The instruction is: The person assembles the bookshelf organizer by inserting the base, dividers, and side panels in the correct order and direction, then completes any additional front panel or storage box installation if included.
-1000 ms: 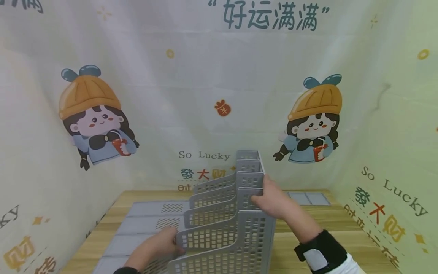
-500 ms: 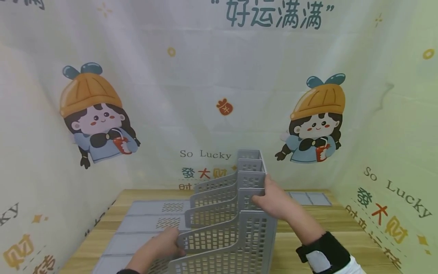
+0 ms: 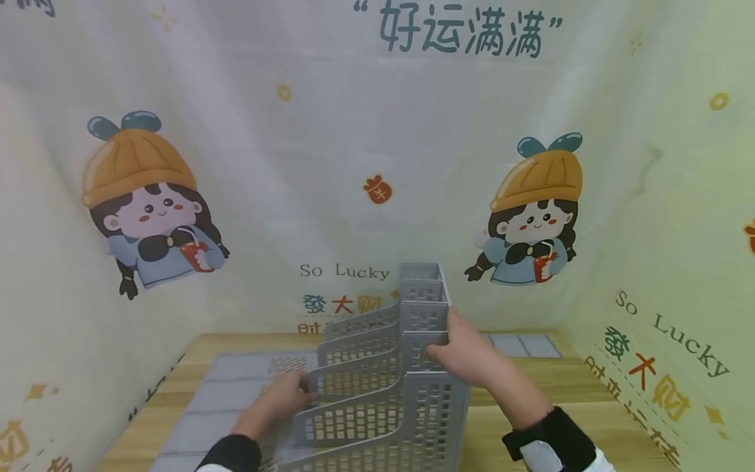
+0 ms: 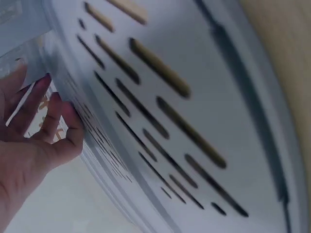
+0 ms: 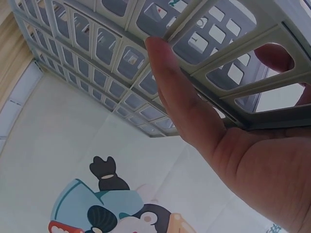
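Pale printed cloth [image 3: 330, 216] surrounds a wood-grain table [image 3: 590, 400]. A grey perforated plastic rack [image 3: 407, 393] stands, long axis running away from the person, between the left hand [image 3: 284, 396], pinching its low edge, and the right hand [image 3: 470, 352], farther forward, gripping its tall side.

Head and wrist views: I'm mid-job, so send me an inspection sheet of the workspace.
Surface: wood-grain table.
Job's things: gray perforated file rack, upright; gray slotted panel, flat, left of the rack.
Clutter: gray segmented panel, at the table's rear right.
Grippers: left hand holds a divider's front edge; right hand grips the rack's taller back.
Cables: nothing seen.
Surroundings: pale cartoon-printed backdrop.
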The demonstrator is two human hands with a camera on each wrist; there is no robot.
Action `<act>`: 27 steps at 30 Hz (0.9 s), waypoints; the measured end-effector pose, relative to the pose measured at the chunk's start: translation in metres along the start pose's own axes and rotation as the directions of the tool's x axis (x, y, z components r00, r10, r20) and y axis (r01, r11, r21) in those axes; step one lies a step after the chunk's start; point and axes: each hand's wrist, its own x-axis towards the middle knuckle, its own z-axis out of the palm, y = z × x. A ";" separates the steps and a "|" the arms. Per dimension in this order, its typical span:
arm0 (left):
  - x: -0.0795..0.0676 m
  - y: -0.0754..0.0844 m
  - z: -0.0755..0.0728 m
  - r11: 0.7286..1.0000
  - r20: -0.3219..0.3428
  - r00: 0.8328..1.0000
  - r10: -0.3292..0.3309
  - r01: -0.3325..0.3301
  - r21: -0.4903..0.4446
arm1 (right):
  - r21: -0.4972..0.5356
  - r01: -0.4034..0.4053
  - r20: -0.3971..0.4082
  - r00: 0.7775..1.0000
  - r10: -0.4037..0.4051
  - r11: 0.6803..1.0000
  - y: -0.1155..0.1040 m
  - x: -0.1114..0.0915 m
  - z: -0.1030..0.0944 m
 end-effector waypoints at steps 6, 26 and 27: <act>-0.001 0.003 -0.001 0.999 -0.012 1.000 0.023 -0.023 -0.033 | 0.015 0.038 -0.003 0.999 -0.038 0.999 0.000 -0.002 -0.005; 0.004 0.002 0.001 0.999 0.046 0.999 0.014 -0.015 0.031 | 0.002 0.021 -0.008 1.000 -0.021 1.000 0.003 -0.007 -0.004; 0.004 0.003 -0.001 0.999 0.050 0.998 0.022 -0.024 0.034 | 0.006 0.023 -0.008 1.000 -0.023 1.000 0.003 -0.007 -0.003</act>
